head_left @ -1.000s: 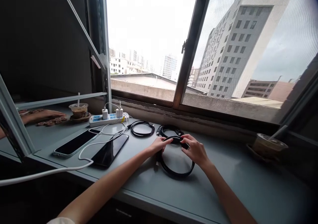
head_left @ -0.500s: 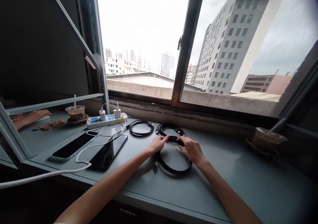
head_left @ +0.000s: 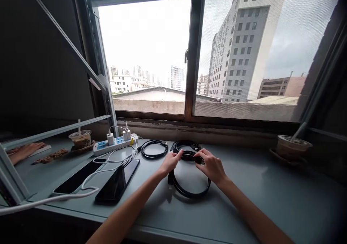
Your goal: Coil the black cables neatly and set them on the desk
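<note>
A coiled black cable (head_left: 189, 194) forms a loop over the grey desk, between my two hands. My left hand (head_left: 171, 162) pinches the loop's upper left side, where a dark plug end hangs below the fingers. My right hand (head_left: 211, 166) has its fingers closed on the upper right side of the same cable, near a dark connector. Just behind my hands lies a second black coil (head_left: 187, 143), partly covered by the held loop and fingers. Left of it rests a third black coil (head_left: 154, 149), flat on the desk.
On the left lie two phones (head_left: 118, 182) with white charging cables (head_left: 89, 182) running to a power strip (head_left: 116, 143). Drink cups stand at left (head_left: 80, 139) and right (head_left: 292, 148). Another person's hand (head_left: 29, 150) is at the far left, beyond the metal frame (head_left: 59, 130).
The view has tilted up, so the scene sits lower. My hands still hold the cable loop; the right hand's fingers have shifted slightly around the connector end.
</note>
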